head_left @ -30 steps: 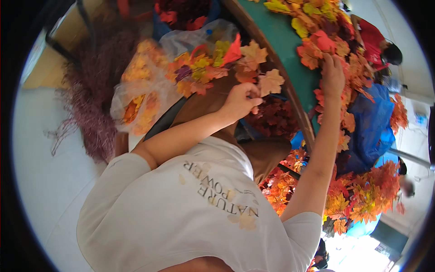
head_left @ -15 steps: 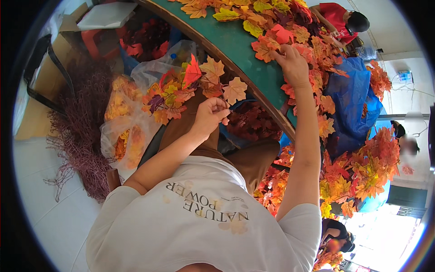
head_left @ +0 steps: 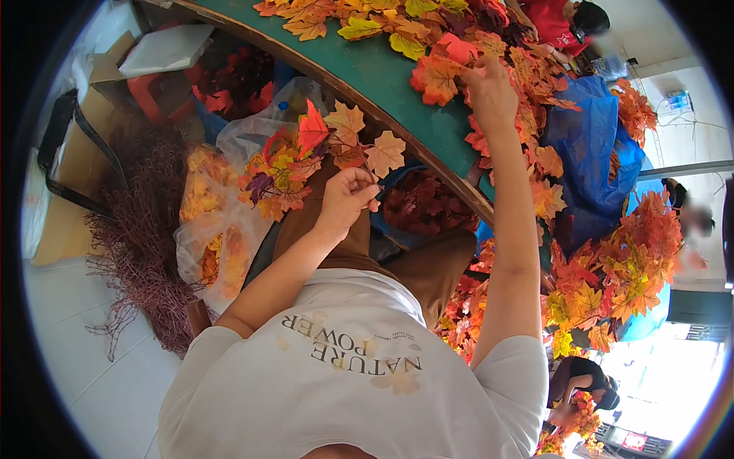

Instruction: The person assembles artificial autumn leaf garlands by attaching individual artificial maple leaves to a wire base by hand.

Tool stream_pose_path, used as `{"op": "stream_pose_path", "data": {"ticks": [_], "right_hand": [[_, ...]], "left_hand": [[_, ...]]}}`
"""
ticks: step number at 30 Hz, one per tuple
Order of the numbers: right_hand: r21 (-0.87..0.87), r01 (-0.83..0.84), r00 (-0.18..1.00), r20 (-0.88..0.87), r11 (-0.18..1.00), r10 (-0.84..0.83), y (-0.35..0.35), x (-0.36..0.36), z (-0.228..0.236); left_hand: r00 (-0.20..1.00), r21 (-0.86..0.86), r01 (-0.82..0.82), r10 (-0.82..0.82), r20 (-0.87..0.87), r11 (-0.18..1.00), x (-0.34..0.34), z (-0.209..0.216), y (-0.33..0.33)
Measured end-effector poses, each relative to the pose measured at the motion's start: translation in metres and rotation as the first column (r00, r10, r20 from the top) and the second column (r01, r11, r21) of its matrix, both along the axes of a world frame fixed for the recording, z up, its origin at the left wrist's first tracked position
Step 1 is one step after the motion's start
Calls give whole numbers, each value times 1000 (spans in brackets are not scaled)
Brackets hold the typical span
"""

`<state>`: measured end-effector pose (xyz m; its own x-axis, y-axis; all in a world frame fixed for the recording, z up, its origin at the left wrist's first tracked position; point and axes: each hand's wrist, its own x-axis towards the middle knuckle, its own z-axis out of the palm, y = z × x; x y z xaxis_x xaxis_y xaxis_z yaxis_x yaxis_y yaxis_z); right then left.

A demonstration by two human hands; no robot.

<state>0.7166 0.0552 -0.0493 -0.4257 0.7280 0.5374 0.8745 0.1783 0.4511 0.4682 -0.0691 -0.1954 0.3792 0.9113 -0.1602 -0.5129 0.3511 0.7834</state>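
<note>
My left hand (head_left: 348, 203) is closed, thumb and fingertips pinching the thin stem of an artificial maple-leaf garland (head_left: 290, 164). Its red, orange, yellow and dark purple leaves spread out past the fingers, above my lap. Over the green tabletop (head_left: 367, 76), my right hand (head_left: 493, 96) reaches to the edge of a leaf heap (head_left: 527, 73). Its fingers are pinched at the edge of an orange-red maple leaf (head_left: 436, 79), and the exact contact is partly hidden by the fingers.
A wooden rim (head_left: 321, 76) edges the table. To the left are a clear bag of yellow leaves (head_left: 218, 245), a bundle of purplish wire stems (head_left: 141, 245) and a cardboard box (head_left: 69, 206). A blue bag (head_left: 585, 153) lies right. A co-worker in red (head_left: 550, 27) sits across.
My right hand has closed on an orange-red maple leaf and drawn it slightly up from the heap's edge. My left hand keeps its pinch on the garland; the whole view has shifted a little.
</note>
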Motion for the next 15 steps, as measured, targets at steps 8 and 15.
{"op": "stream_pose_path", "data": {"ticks": [8,15], "right_hand": [[159,-143,878,-435,977,199,7,28,30],[321,-66,-478,-841,945,253,-26,20,19]], "left_hand": [[1000,7,15,-15,1,1000,0,3,-1],[997,-73,-50,54,53,996,-3,18,-6]]}}
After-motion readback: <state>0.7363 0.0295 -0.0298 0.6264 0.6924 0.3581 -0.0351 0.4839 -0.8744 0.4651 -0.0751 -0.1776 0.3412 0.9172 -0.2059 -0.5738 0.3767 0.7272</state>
